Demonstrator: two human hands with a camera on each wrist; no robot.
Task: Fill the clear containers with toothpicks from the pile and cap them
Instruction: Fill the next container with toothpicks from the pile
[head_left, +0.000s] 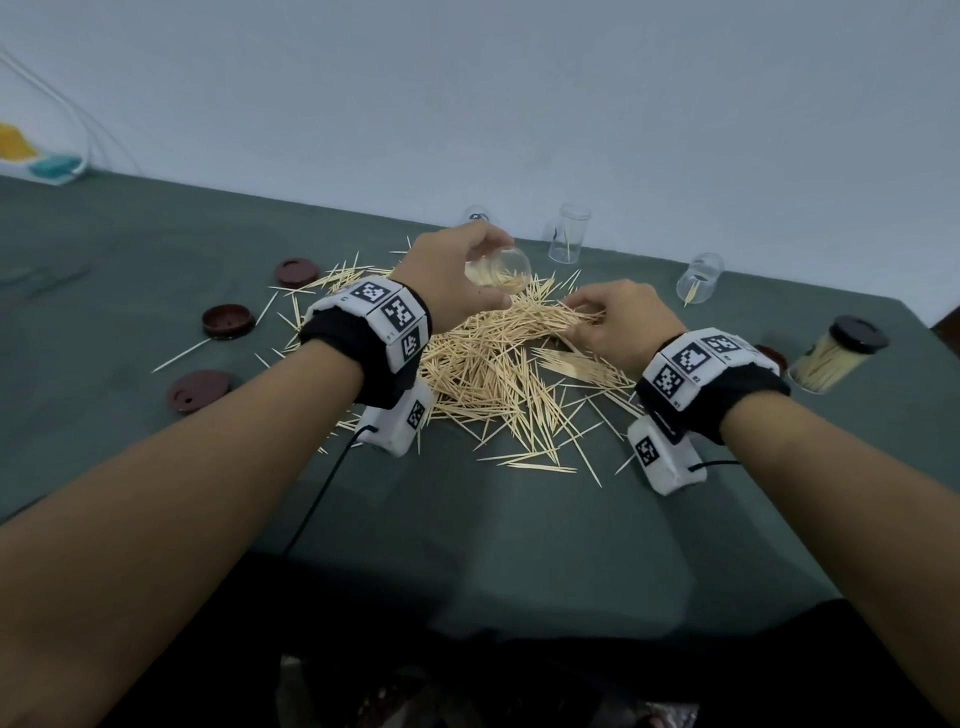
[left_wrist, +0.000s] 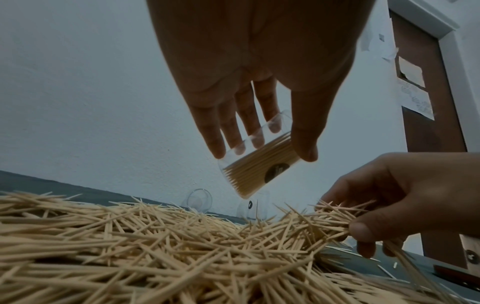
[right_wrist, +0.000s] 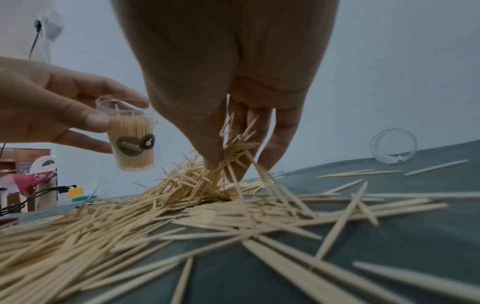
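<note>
A big pile of toothpicks (head_left: 498, 358) lies on the dark green table (head_left: 156, 291). My left hand (head_left: 457, 275) grips a clear container (head_left: 501, 273) partly filled with toothpicks and holds it tilted above the pile's far side; the same container (left_wrist: 255, 164) (right_wrist: 133, 135) shows in both wrist views. My right hand (head_left: 618, 325) pinches a bunch of toothpicks (right_wrist: 233, 152) at the pile's right edge, fingers down in the pile. A capped, full container (head_left: 836, 358) lies at the right.
Three brown caps (head_left: 296, 271) (head_left: 227, 321) (head_left: 196, 391) lie at the left of the pile. Clear containers holding few or no toothpicks stand or lie at the back: one (head_left: 569, 234) upright, one (head_left: 698, 278) on its side, another (head_left: 475, 214) behind my left hand. A wall rises behind the table.
</note>
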